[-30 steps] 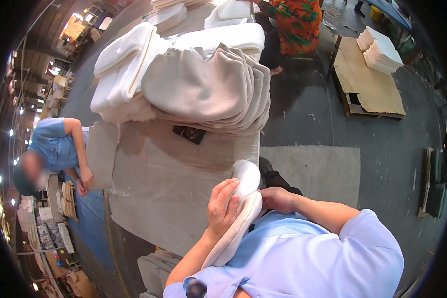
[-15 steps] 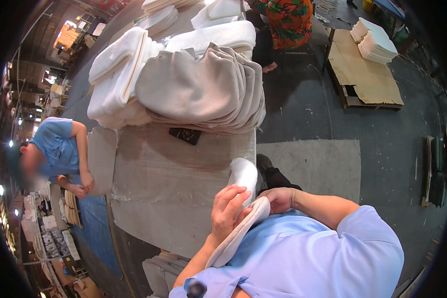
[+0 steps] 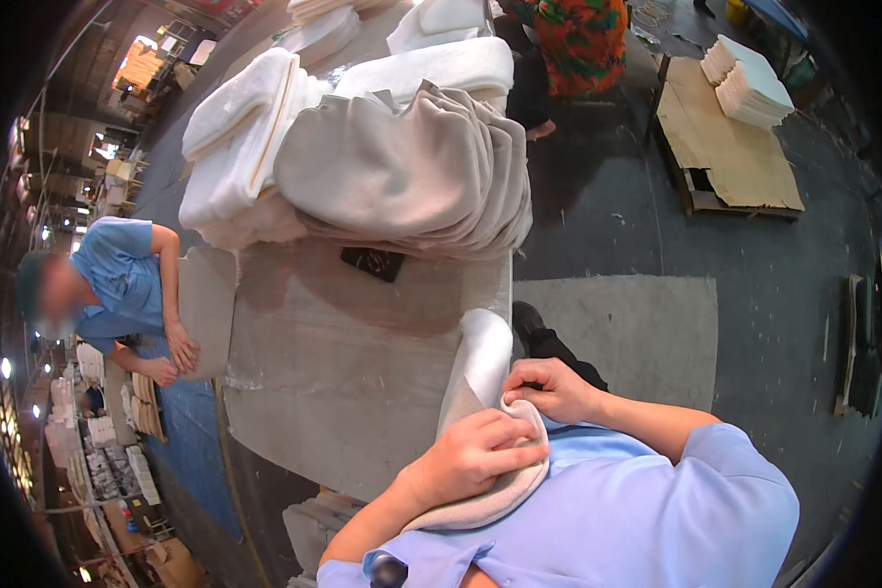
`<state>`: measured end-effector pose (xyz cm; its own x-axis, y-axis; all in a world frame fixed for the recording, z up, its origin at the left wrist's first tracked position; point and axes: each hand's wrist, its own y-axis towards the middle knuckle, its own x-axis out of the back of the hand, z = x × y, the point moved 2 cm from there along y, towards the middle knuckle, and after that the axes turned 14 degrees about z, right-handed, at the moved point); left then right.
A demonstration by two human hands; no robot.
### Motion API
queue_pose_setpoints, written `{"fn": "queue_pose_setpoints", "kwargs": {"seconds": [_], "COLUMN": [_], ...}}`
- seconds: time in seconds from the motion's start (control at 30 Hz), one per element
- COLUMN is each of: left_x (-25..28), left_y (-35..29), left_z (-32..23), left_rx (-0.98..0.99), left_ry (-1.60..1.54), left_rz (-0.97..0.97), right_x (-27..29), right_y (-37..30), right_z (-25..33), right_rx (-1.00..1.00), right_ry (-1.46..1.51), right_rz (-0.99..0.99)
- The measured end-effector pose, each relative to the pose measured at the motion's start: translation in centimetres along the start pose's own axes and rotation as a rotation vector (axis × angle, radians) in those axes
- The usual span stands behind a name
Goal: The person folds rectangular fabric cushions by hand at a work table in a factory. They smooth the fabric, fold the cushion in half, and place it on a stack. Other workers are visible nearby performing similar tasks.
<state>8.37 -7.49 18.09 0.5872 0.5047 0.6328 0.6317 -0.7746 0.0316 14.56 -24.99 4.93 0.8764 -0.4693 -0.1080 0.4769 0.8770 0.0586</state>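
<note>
Close to my body I hold a soft beige fabric piece (image 3: 480, 510) with a white, fleecy side. Its white end (image 3: 485, 343) curls up over the table's near-right edge. My left hand (image 3: 480, 456) is closed over the piece from the left, fingers lying across its folded beige rim. With thumb and fingertips, my right hand (image 3: 551, 390) pinches the upper edge of the same piece. The fabric's underside, against my blue shirt, is hidden.
Beyond my hands, a stack of beige fabric pieces (image 3: 392, 167) stands on the plastic-covered table (image 3: 314, 343), beside white fleecy stacks (image 3: 230, 176). A dark flat object (image 3: 372, 263) lies before them. A co-worker in blue (image 3: 122, 284) is at the left. A cardboard-topped pallet (image 3: 730, 147) stands right.
My right hand has moved up to pinch the fabric's upper edge. My left hand has lowered and flattened over the piece. The co-worker's hands have shifted slightly.
</note>
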Motion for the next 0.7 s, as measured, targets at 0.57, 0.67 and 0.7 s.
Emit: {"fn": "queue_pose_setpoints", "kwargs": {"seconds": [0.57,0.67,0.7], "left_x": [3.3,3.1,3.1], "left_y": [1.1,0.5,0.4], "left_z": [1.1,1.2,1.1], "left_rx": [0.834,0.671,0.606], "left_ry": [0.055,0.107,0.160], "left_rz": [0.207,0.173,0.130], "right_x": [0.5,1.1,1.5], "right_y": [0.7,0.2,0.2], "right_z": [3.9,3.6,3.5], "right_rx": [-0.010,-0.171,-0.198], "right_ry": [-0.176,0.308,0.376], "right_rz": [-0.010,0.148,0.160]}}
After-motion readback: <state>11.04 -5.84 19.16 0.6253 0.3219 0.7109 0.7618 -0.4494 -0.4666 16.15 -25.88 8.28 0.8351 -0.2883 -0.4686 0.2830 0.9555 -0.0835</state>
